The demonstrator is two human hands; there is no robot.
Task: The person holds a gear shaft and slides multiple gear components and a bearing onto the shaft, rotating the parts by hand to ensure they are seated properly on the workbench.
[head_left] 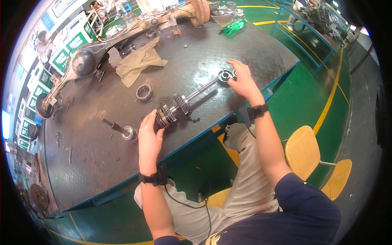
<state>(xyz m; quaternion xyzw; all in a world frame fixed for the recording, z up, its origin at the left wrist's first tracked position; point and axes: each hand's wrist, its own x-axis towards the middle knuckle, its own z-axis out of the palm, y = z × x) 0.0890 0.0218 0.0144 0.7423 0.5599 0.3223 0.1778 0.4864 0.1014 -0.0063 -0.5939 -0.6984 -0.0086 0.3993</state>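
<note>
As it slants over the table (253,51), geared shaft (198,92) gripped at both ends

Long axis runs near left to far right (touching the table or not, can't tell). Left hand (150,139) grasps gears (164,116) at near end; right hand (245,83) clasps black ring (223,76) at far end.

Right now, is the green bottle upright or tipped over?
Tipped over: the green bottle lies with its long side on the tabletop.

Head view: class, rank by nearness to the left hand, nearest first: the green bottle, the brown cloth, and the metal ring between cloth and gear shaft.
From the left hand:
1. Metal ring: ahead, slightly left.
2. Brown cloth: beyond the ring.
3. Green bottle: far ahead, to the right.
</note>
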